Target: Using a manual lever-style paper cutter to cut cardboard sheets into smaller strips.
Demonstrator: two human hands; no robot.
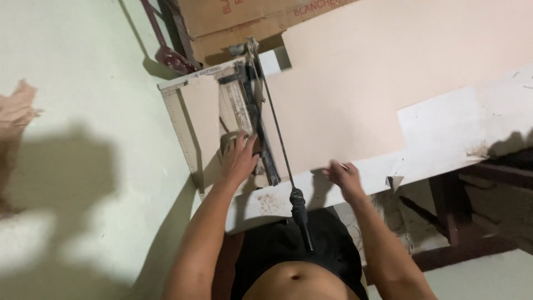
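Observation:
A lever-arm paper cutter (pixel 244 105) sits on a white worktable (pixel 444 133). Its long blade arm ends in a black handle (pixel 300 214) that hangs free near my waist, with neither hand on it. My left hand (pixel 240 158) presses flat, fingers spread, on the cutter's bed and clamp bar, over a pale cardboard piece (pixel 201 119). My right hand (pixel 344 176) rests on the near edge of a large pinkish-beige cardboard sheet (pixel 344 83) that lies across the table to the right of the blade.
Brown cardboard boxes (pixel 233 22) stand behind the cutter. A dark red tool handle (pixel 164 44) leans at the back left. A torn brown paper scrap (pixel 16 111) lies on the pale green floor at left. The table's dark frame (pixel 472 222) shows at lower right.

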